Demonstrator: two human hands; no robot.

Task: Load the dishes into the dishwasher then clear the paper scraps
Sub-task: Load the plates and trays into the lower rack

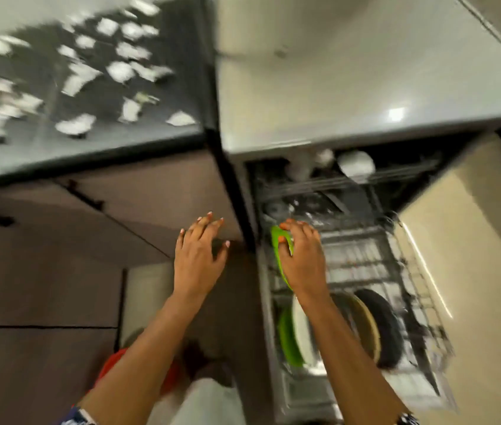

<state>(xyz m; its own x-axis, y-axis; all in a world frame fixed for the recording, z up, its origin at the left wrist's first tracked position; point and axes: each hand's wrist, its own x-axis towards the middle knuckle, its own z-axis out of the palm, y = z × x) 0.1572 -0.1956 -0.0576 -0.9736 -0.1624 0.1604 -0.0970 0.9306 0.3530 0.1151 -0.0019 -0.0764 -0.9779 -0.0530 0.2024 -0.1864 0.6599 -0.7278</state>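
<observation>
The dishwasher's lower rack (362,259) is pulled out at the right. My right hand (303,259) grips a green plate (278,240) on edge at the rack's left side. Nearer me in the rack stand another green plate (287,338), a white plate (301,332), a tan plate (365,326) and a black plate (384,326). White cups (356,165) sit in the upper rack. My left hand (198,256) hovers with fingers spread in front of the cabinet, holding nothing. Several white paper scraps (120,72) lie scattered over the dark countertop (181,47) at the upper left.
A light grey countertop (350,87) lies above the dishwasher. Brown cabinet fronts (139,197) with black handles are at the left. A beige cabinet side (473,240) bounds the rack on the right. The view is motion-blurred.
</observation>
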